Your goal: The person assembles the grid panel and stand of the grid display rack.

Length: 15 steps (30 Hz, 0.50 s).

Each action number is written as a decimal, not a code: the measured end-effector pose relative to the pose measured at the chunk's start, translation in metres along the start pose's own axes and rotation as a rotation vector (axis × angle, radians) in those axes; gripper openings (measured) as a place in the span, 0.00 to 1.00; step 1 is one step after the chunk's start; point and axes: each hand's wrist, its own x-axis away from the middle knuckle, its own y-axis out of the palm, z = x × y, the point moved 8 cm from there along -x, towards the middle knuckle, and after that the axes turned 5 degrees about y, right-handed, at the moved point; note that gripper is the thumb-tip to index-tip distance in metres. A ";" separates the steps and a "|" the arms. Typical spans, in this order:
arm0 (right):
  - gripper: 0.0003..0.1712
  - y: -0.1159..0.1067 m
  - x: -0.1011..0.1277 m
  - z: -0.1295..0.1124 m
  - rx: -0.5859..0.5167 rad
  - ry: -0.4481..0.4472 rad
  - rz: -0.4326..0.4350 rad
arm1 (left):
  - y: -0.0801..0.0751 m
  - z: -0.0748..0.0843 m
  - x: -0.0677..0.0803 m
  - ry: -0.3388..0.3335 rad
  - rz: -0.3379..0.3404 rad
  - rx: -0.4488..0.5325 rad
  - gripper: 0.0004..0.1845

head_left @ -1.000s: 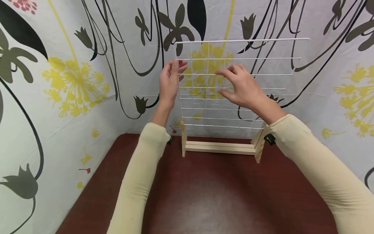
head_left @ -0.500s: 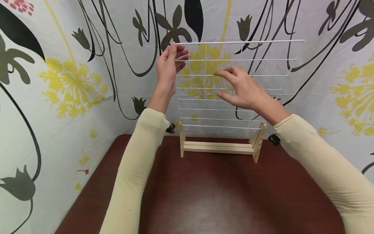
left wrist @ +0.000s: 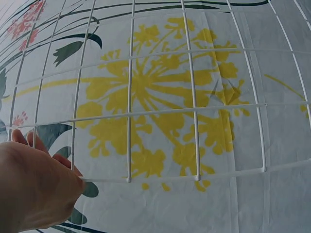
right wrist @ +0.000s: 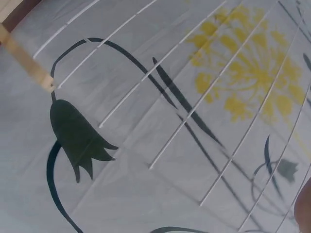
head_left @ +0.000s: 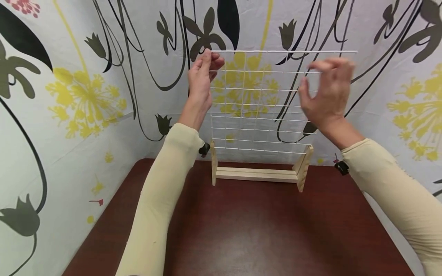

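A white wire grid (head_left: 276,51) stands upright in a wooden base (head_left: 255,174) at the back of a dark red-brown table (head_left: 262,237). My left hand (head_left: 208,61) pinches the grid's top left corner. In the left wrist view, the left hand (left wrist: 39,189) meets the end of the thick edge wire, with the grid (left wrist: 194,109) spread in front of it. My right hand (head_left: 326,90) is blurred and hovers with spread fingers before the grid's upper right part, holding nothing. The right wrist view shows grid wires (right wrist: 194,113) and one wooden upright (right wrist: 22,53).
Flower-printed fabric (head_left: 86,99) walls in the table on the left, back and right, close behind the grid. Bare tabletop lies between the wooden base and the near edge. Both forearms wear cream sleeves (head_left: 162,199).
My right hand left the middle of the grid and swept right and up. My left hand rose along the left edge to the top corner.
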 end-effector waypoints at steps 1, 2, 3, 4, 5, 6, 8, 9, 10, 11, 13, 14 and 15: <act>0.19 -0.008 -0.004 0.006 -0.008 0.080 0.085 | 0.000 0.000 0.000 0.002 0.003 0.001 0.15; 0.18 -0.016 -0.007 0.012 -0.023 0.167 0.149 | -0.001 0.000 0.000 0.004 0.007 0.004 0.15; 0.18 -0.022 -0.010 0.018 -0.042 0.266 0.190 | -0.001 0.000 0.000 0.004 0.012 0.006 0.15; 0.19 -0.027 -0.013 0.025 -0.062 0.364 0.213 | -0.002 -0.001 0.000 0.001 0.019 0.010 0.15; 0.21 -0.031 -0.015 0.033 -0.092 0.476 0.213 | -0.002 -0.001 -0.001 -0.002 0.024 0.015 0.16; 0.21 -0.031 -0.016 0.042 -0.156 0.592 0.193 | -0.003 -0.002 -0.002 -0.004 0.029 0.021 0.16; 0.19 -0.026 -0.015 0.061 -0.325 0.832 0.134 | -0.004 -0.002 -0.004 -0.005 0.037 0.034 0.17; 0.16 -0.021 -0.013 0.069 -0.410 0.943 0.103 | -0.005 -0.003 -0.005 -0.007 0.043 0.045 0.17; 0.13 -0.015 -0.011 0.076 -0.497 1.035 0.075 | -0.006 -0.003 -0.006 -0.009 0.047 0.054 0.17; 0.11 -0.009 -0.008 0.082 -0.577 1.120 0.045 | -0.007 -0.003 -0.007 -0.010 0.050 0.060 0.17; 0.13 0.002 -0.004 0.091 -0.688 1.221 0.004 | -0.009 -0.004 -0.009 -0.013 0.056 0.062 0.17; 0.16 0.006 -0.003 0.093 -0.705 1.249 -0.019 | -0.010 -0.005 -0.010 -0.016 0.059 0.062 0.17; 0.19 0.009 -0.003 0.096 -0.732 1.266 -0.023 | -0.011 -0.005 -0.011 -0.024 0.063 0.061 0.17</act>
